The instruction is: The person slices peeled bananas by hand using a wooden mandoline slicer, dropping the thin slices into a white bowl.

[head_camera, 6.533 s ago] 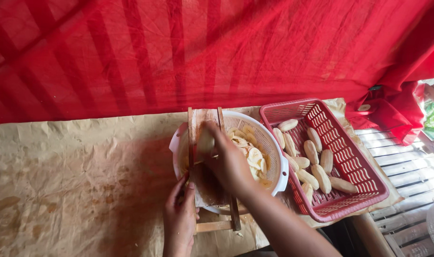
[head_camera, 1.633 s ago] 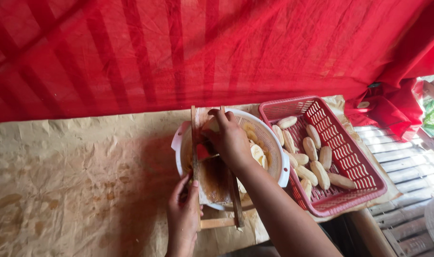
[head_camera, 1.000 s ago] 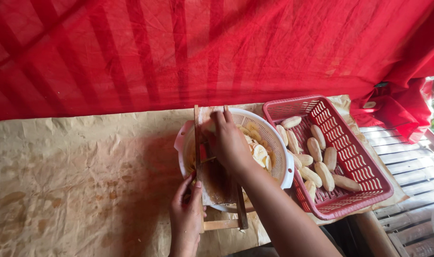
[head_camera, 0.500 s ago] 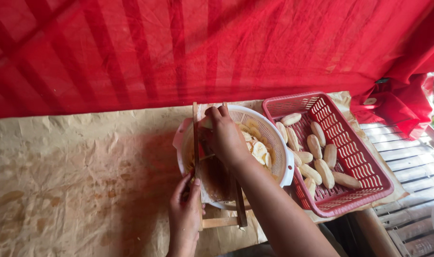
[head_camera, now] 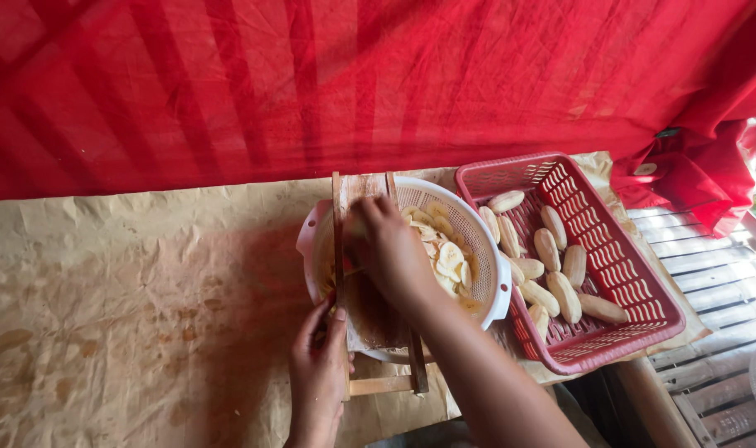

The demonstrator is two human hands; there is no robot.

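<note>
The right hand (head_camera: pixel 390 249) was pressed palm-down on the slicer (head_camera: pixel 369 307), a wooden board with two side rails laid across the bowl (head_camera: pixel 490 274). Its fingers were curled together over something small at the far end of the board; I took it for a peeled banana, but the hand hid it and I could not tell for sure. The left hand (head_camera: pixel 318 365) gripped the slicer's near left rail, thumb and fingers closed on the wood.

The slicer lay directly under the right palm, its near end sticking out past the bowl's rim toward the person. Pale slices (head_camera: pixel 444 257) were heaped in the bowl just right of that hand. Further right, touching the bowl, stood a red basket (head_camera: pixel 635 290) with whole peeled bananas (head_camera: pixel 560 282) lying loose in it.

A peeled banana looked to me soft and slick, easy to crush or shoot out sideways, so a flat palm with light pressure seemed wiser than a pinch. I would have kept the fingertips lifted off the board. The slicer looked stiff and light, wet and dark from use, and likely to skate on the round rim, so the rail by the left hand seemed the right spot to steady it. Brown paper (head_camera: pixel 129 290) covered the table under everything.
</note>
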